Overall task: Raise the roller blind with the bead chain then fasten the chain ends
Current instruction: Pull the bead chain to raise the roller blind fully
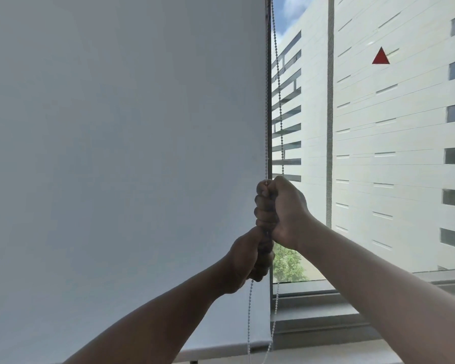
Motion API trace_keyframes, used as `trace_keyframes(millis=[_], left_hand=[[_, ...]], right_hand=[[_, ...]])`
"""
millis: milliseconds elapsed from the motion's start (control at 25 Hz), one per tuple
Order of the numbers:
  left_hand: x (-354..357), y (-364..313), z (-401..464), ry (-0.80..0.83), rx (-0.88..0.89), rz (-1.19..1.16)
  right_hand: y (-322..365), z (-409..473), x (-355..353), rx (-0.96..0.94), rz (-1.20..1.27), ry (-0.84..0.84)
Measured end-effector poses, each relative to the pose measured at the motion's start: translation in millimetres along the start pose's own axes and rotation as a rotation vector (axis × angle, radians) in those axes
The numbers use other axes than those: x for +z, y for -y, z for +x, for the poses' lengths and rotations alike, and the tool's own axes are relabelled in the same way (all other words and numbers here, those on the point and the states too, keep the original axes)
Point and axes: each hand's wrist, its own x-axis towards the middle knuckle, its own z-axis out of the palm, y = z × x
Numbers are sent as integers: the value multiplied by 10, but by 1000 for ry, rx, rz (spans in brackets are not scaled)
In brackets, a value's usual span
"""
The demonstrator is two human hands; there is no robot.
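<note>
White plastic bead chain (pixel 278 82) of a roller blind, hanging in two strands along the blind's right edge. One strand runs straight down into the upper fist; the other passes just behind that fist, to its right, and continues down in front of the window frame. Below the lower fist the chain hangs slack, a strand falling to the bottom of the view.

Right hand (pixel 279 208), uppermost: fingers curled tightly round the chain in a closed grip, thumb side up, forearm entering from lower right.

Left hand (pixel 247 261), directly beneath and touching the right hand: likewise a closed fist gripping the chain, forearm entering from lower left.

Pale grey fabric roller blind (pixel 121 143), covering the left window pane across more than half the view; its bottom bar (pixel 258 342) lies low, near the sill, below both hands.

Grey metal window frame (pixel 313 308), running along the base of the uncovered right pane, with a thin vertical grey mullion (pixel 330 114) dividing the glass.

Small red triangular sticker (pixel 380 57), on the upper right glass.

White building with horizontal slot windows (pixel 405 153), outside; a green tree (pixel 288 264) shows low between the hands and the frame, and blue sky with cloud at top.
</note>
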Motion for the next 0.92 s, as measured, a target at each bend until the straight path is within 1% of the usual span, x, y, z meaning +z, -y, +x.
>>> trace_keyframes(millis=[40, 120, 160, 200, 240, 280, 320, 360, 400, 480, 600, 720, 800, 920], left_hand=[[-19, 3, -42, 37, -39, 88], [-110, -107, -92, 86, -104, 366], [-175, -229, -88, 72, -119, 494], [-242, -389, -65, 20, -101, 565], [-299, -571, -41, -59, -45, 558], [-333, -782, -14, -137, 40, 474], [-339, -1003, 24, -189, 123, 328], [-312, -1211, 62, -191, 185, 160], [-259, -1378, 99, -154, 219, 19], [-108, -1574, 144, -79, 225, -136], [50, -1643, 143, 3, 193, -234], [64, -1709, 139, 36, 194, -260], [83, -1724, 138, 5, 204, -250], [124, -1692, 169, -101, 251, -264]], right_hand=[[-70, -33, -36, 9, -8, -14], [-130, -80, -106, 14, -9, -24], [-122, -95, -131, 11, -11, -21], [-105, -107, -147, 11, -19, -17], [-89, -121, -158, 15, -33, -15], [-71, -139, -164, 25, -50, -14], [-65, -156, -159, 38, -62, -11], [-60, -173, -147, 48, -67, -2], [-59, -193, -129, 52, -65, 12], [-52, -233, -79, 50, -51, 45], [-51, -283, -32, 31, -37, 71], [-32, -319, -42, 10, -57, 63], [-23, -331, -63, -5, -75, 73], [-45, -336, -65, -10, -89, 90]])
